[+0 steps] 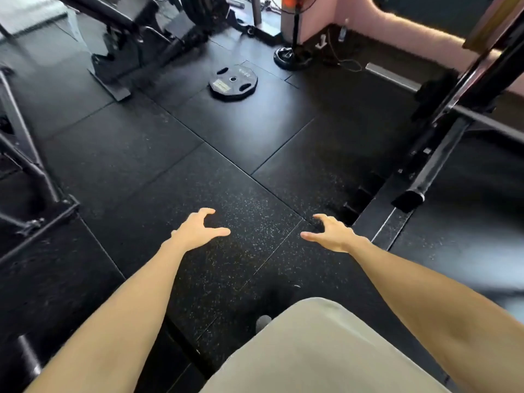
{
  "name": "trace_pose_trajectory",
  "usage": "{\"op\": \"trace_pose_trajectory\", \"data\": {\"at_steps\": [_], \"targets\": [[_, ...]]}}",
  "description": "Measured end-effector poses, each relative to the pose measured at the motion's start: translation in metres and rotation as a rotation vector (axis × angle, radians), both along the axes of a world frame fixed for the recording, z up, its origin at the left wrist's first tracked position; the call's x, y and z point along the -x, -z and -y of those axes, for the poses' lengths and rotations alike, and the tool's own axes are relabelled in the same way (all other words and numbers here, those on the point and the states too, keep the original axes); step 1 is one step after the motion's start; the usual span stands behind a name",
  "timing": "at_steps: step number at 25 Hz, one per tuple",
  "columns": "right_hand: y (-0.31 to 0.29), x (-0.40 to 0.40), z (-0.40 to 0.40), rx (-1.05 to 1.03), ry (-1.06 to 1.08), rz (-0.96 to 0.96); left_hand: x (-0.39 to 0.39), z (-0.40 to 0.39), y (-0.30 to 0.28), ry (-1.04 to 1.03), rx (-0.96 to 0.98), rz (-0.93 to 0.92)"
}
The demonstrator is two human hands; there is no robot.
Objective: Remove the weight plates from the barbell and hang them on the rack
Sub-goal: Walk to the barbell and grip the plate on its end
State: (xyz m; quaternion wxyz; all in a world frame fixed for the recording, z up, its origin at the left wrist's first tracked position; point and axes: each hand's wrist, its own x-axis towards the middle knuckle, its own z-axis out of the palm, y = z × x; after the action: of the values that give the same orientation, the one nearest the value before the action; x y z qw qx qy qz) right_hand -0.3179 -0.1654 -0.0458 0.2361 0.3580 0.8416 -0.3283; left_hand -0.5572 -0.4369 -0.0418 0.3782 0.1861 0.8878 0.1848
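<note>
A black weight plate (233, 82) with grip holes lies flat on the rubber floor, far ahead of me. My left hand (200, 229) and my right hand (331, 233) reach forward over the floor, palms facing each other, fingers spread and curled, holding nothing. At the right, the barbell (394, 80) rests across the black rack upright (465, 89), its silver sleeve end bare, with a dark blurred plate beside the upright. More black plates (198, 7) stand stored at the top, behind the bench.
A bench frame (119, 52) stands at the upper left. A black metal frame (25, 154) runs along the left edge. The rack's base rail (380, 225) lies just right of my right hand. A fan stand base (292, 56) sits by the pink wall.
</note>
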Motion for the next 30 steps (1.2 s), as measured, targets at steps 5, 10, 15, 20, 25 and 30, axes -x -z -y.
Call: {"op": "trace_pose_trajectory", "data": {"at_steps": [5,10,15,20,25,30], "targets": [[0.012,0.117,-0.026,0.016,-0.002,0.017,0.11,-0.021,0.0,-0.005,0.005,-0.021],[0.028,0.253,-0.069,0.03,-0.02,0.014,0.236,-0.061,0.001,-0.007,0.047,-0.072],[0.013,0.391,-0.125,0.017,-0.041,-0.006,0.363,-0.107,-0.013,-0.033,0.055,-0.085],[0.01,0.515,-0.177,0.01,-0.012,-0.021,0.495,-0.156,-0.012,-0.021,0.042,-0.079],[0.033,0.637,-0.223,0.065,0.056,0.014,0.646,-0.224,0.01,0.051,-0.031,0.01],[0.021,0.75,-0.284,0.066,0.221,-0.026,0.808,-0.325,0.0,0.188,-0.011,-0.006]]}}
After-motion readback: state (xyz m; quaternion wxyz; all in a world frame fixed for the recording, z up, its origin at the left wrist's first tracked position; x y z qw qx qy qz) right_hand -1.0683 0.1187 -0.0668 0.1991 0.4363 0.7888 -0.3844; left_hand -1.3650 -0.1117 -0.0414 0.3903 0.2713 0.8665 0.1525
